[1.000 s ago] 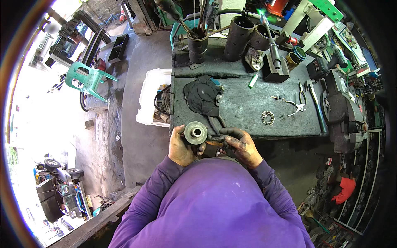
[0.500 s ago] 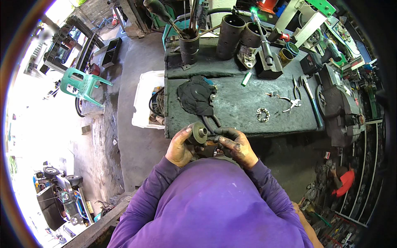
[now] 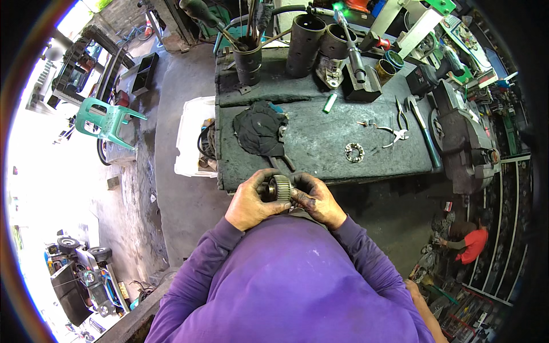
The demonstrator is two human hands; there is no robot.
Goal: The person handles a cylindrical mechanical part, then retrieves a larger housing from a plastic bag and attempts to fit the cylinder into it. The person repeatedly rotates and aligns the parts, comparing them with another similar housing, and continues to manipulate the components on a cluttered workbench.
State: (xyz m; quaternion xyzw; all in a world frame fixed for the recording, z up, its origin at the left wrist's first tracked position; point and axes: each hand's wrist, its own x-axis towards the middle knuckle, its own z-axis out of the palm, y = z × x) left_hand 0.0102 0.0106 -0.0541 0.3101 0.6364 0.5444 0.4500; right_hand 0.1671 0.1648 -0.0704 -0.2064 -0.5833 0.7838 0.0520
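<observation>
My left hand (image 3: 252,200) is wrapped round a ridged metal cylinder (image 3: 281,188), thumb below and fingers above. A short shaft end pokes out toward my left palm. Against the cylinder's right end, my right hand (image 3: 320,201) has its fingers closed; whether a small part is also between them is hidden. Both hands are above the table's near edge, in front of my purple shirt. A crumpled black cloth (image 3: 258,129) lies on the dark worktable (image 3: 320,128) just beyond, with a dark handle-like piece (image 3: 284,162) sticking out toward me.
On the table are a small ring-shaped part (image 3: 354,152), pliers (image 3: 397,135), a hammer (image 3: 424,131) and a green lighter (image 3: 330,103). Dark tool cans (image 3: 305,46) stand at the back. A white bin (image 3: 191,137) adjoins the left side. A person in red (image 3: 473,244) crouches at right.
The cylinder has turned from showing its end and shaft to showing its ridged side. My right hand has moved in from beside it to its right end.
</observation>
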